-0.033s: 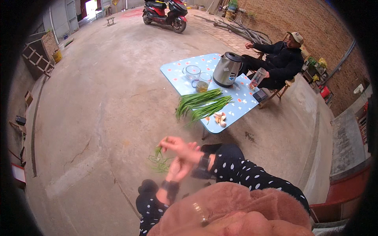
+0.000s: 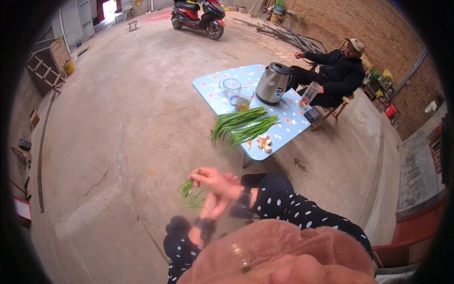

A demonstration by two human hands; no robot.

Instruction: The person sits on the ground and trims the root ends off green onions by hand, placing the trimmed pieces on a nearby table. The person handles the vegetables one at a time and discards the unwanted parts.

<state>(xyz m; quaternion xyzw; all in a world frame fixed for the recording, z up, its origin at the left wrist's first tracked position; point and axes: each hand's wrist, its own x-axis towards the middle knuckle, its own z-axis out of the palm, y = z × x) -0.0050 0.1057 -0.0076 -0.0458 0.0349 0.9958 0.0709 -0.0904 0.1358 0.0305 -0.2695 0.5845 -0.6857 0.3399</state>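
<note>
The right grip [image 2: 215,181] is pinched, thumb against fingers, on a few limp green blades [image 2: 186,187] whose ends dangle to its left. Just below it, the left grip [image 2: 215,204] is crossed by the right wrist, and whether it grasps anything cannot be told. Beneath the two, finer green strands [image 2: 195,200] show against the concrete floor [image 2: 127,156]; whether they hang from a grip or lie there is unclear. Beyond the grips and to their right, well apart from them, a bunch of long green stalks [image 2: 243,124] lies over the near left edge of the worktop [image 2: 209,86], with garlic [image 2: 265,143] just beside it on the right. The work on the greens looks to be under way: a small portion is in hand, while the larger share lies on the worktop; whether that bunch is finished or waiting cannot be judged from here. Farther out from the grips stand two glass cups [image 2: 243,101] and a steel kettle [image 2: 271,86], and past the worktop's far right side sits a person in dark clothes [image 2: 344,73].
</note>
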